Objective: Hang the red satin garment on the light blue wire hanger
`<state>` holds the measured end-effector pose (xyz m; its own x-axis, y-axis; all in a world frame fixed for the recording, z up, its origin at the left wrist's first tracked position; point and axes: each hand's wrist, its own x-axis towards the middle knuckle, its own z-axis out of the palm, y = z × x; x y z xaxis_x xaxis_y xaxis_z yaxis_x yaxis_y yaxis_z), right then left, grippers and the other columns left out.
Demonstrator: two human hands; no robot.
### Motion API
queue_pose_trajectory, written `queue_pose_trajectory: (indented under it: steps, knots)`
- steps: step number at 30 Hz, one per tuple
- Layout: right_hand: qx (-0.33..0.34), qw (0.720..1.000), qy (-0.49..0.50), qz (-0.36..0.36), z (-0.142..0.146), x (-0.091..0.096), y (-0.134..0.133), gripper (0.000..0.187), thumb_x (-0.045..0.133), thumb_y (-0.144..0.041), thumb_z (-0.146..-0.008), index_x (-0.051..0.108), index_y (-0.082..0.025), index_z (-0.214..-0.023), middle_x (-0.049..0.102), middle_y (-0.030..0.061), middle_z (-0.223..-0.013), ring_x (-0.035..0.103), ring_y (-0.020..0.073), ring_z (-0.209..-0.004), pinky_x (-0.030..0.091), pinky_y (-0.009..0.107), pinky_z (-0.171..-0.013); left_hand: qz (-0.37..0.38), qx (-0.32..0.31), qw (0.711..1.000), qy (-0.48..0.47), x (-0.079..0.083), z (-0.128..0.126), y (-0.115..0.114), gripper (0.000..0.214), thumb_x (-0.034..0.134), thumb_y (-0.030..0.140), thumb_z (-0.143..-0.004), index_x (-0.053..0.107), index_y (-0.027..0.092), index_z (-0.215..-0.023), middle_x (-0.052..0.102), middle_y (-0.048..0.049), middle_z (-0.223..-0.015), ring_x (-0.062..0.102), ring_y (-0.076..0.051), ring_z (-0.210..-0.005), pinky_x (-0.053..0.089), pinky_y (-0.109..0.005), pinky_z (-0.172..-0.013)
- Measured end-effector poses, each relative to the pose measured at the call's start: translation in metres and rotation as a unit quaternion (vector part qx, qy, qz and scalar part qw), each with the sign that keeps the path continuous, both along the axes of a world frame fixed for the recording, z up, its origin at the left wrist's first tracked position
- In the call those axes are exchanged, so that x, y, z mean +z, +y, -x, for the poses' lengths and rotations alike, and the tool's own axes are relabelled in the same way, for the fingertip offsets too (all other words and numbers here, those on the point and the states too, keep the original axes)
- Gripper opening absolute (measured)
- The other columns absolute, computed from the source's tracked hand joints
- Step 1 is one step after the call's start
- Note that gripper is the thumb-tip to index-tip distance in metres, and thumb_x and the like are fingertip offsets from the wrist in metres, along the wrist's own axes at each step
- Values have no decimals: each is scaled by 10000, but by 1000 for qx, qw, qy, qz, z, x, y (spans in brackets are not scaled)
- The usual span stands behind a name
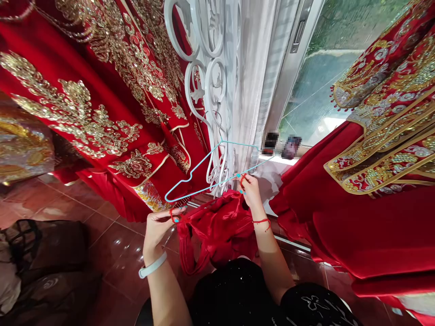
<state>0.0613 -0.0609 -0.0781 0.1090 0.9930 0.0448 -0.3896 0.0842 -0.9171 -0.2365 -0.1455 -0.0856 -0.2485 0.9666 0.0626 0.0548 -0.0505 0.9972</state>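
Note:
A light blue hanger (197, 191) hangs by its hook from the white scrolled metalwork in front of me. Below its lower bar a red satin garment (220, 222) hangs bunched between my hands. My left hand (157, 227) pinches a thin red strap loop at the garment's left end, just under the hanger's left corner. Fingers of my right hand (250, 189) are closed on another red strap loop, right at the hanger's lower bar. Whether that loop goes around the bar or lies against it, I cannot tell.
Red gowns with gold sequins (78, 113) hang at the left, and a red embroidered costume (380, 154) at the right. White metalwork (205, 86) stands before a sheer curtain (253, 68) and window. Dark mesh bags (50, 267) lie on the tiled floor (115, 249). Blurred items (291, 147) sit on the sill.

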Motion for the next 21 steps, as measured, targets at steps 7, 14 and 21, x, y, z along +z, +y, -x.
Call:
queue_pose_trajectory:
  steps: [7, 14, 21]
  knots:
    - [-18, 1000, -24, -3, -12, 7, -7, 302, 729, -499, -730, 659, -205, -712, 424, -71, -448, 281, 63, -412, 162, 245, -437, -145, 173, 971, -75, -6, -4, 14, 337, 939, 412, -501, 770, 177, -674, 783, -71, -735, 773, -262, -744, 651, -440, -839]
    - [-25, 999, -38, -3, -4, 1, 1, 291, 698, -486, -708, 623, -212, -646, 474, -53, -459, 282, 73, -415, 184, 254, -440, -148, 185, 971, -30, 11, -20, 37, 374, 874, 400, -639, 799, 142, -898, 802, -109, -938, 763, -270, -986, 569, -462, -1039]
    - [-10, 999, -52, 6, -1, -1, 6, 341, 697, -548, -694, 668, -217, -770, 564, -37, -535, 344, 95, -441, 220, 268, -441, -129, 124, 983, 28, 27, -16, 65, 431, 878, 439, -614, 808, 134, -911, 799, -135, -1006, 754, -298, -1016, 578, -460, -1012]
